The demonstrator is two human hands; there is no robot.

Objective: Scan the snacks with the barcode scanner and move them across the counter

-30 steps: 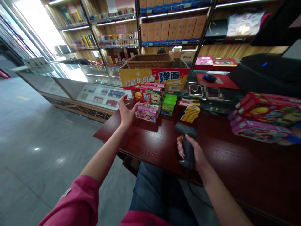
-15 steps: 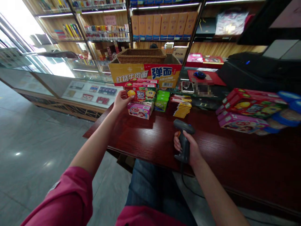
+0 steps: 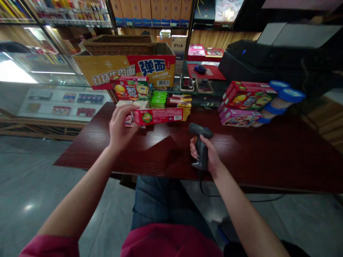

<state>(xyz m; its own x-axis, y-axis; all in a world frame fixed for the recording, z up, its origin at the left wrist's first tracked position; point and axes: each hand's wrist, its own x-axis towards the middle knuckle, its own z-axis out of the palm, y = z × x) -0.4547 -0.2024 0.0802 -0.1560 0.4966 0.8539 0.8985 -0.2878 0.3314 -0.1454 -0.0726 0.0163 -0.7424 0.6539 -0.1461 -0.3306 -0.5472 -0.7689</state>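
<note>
My left hand (image 3: 122, 125) grips one end of a red snack box (image 3: 160, 116), lifted above the table with a narrow side carrying a barcode turned up. Behind it stands another red box (image 3: 130, 88) with cartoon prints, and pink-and-white boxes are partly hidden by my hand. In my right hand (image 3: 207, 151) is a dark grey barcode scanner (image 3: 200, 142), its handle wrapped by my fingers and its head pointing left. Green packs (image 3: 158, 100) and a stack of yellow-and-brown packets (image 3: 184, 107) sit just beyond the held box.
On the right of the dark red table (image 3: 166, 153) are stacked red boxes (image 3: 249, 94), purple boxes (image 3: 238, 117) and blue-lidded jars (image 3: 284, 100). A large noodle carton (image 3: 103, 67) with a wicker basket (image 3: 120, 44) stands at the back. The scanner's cable (image 3: 200, 184) hangs over the front edge.
My left hand has taken a red box off the stack and brought it toward me and tilted it. The scanner stays in my right hand. The view has turned right and down.
</note>
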